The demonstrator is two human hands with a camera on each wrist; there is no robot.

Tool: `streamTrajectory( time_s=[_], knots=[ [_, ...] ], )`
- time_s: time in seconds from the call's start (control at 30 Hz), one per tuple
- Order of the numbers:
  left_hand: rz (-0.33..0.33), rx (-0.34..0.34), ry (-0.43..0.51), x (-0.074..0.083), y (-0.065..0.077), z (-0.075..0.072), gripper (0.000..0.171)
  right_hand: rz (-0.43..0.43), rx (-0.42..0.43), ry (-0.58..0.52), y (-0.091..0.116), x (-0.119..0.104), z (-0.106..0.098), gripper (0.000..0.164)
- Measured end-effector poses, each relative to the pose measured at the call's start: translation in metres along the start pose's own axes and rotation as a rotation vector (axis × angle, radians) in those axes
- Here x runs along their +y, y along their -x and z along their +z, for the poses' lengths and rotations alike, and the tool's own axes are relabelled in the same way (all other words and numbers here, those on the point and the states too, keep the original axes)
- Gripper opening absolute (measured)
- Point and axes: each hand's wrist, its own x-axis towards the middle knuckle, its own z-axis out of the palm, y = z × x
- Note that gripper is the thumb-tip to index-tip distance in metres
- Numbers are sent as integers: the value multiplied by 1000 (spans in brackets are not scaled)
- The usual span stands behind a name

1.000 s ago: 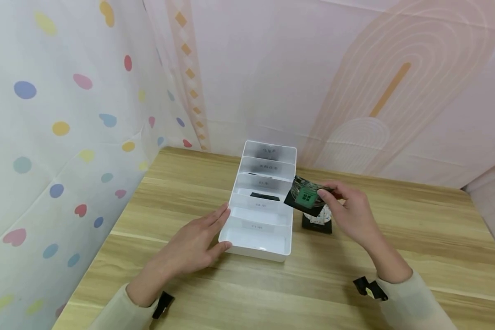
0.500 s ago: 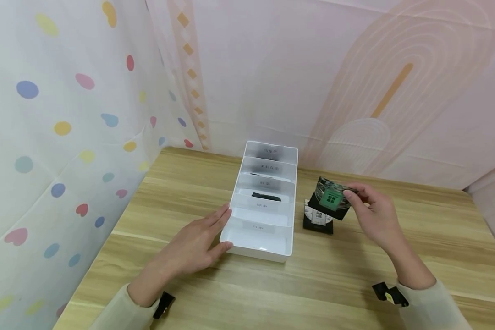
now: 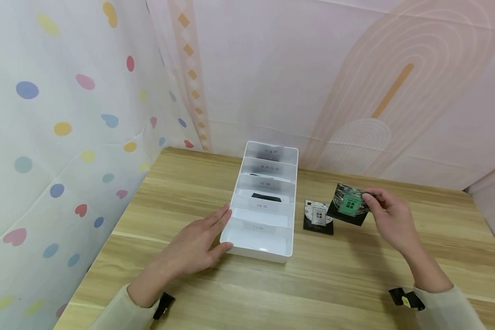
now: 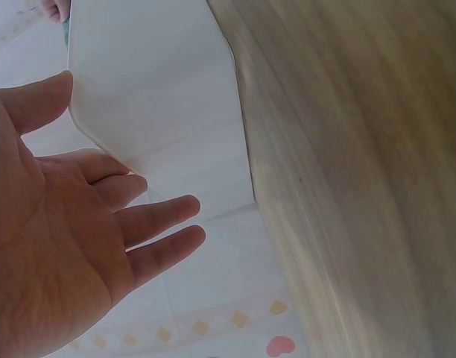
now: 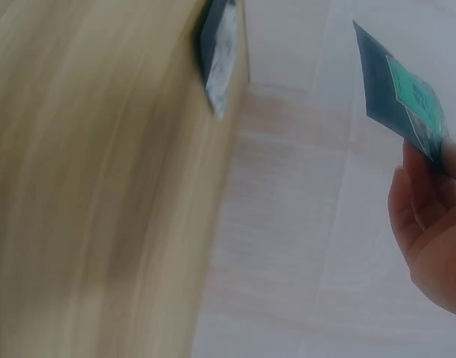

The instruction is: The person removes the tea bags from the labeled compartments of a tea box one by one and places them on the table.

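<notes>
My right hand (image 3: 392,222) pinches a black tea sachet with a green label (image 3: 349,205) by its right edge, thumb in front. It hangs tilted above the table, close to the right of a second tea sachet with a white label (image 3: 318,217), which lies flat. In the right wrist view the held sachet (image 5: 399,97) shows clear of the tabletop. My left hand (image 3: 194,240) rests fairly straight fingers and thumb against the near left corner of a white compartment box (image 3: 257,253). The left wrist view shows that palm (image 4: 57,231) beside the box wall (image 4: 161,82).
Labelled dividers split the box into several compartments. A dark sachet (image 3: 266,197) lies in the middle one, and dark edges show in those behind. Wood tabletop (image 3: 313,293) surrounds it. Patterned cloth hangs along the back (image 3: 272,91) and left side (image 3: 78,151).
My right hand has carried the green-labelled sachet rightward, away from the box edge and past the white-labelled one, which is now more exposed. The left hand keeps its place on the box.
</notes>
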Motion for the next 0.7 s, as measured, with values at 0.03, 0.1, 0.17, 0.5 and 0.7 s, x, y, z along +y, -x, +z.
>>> streamTrajectory(
  time_s=[0.03, 0.1, 0.17, 0.5, 0.7],
  knots=[
    [0, 0, -1, 0, 0, 0, 76, 2, -3, 6, 0, 2, -1, 15],
    [1, 2, -3, 0, 0, 0, 76, 12, -10, 12, 0, 7, -4, 16],
    [1, 2, -4, 0, 0, 0, 76, 16, -18, 18, 0, 12, -5, 17],
    [1, -3, 1, 0, 0, 1, 78, 49, -85, 34, 0, 33, -12, 17],
    [3, -2, -3, -1, 0, 0, 78, 52, -129, 28, 0, 45, -12, 17]
  ],
)
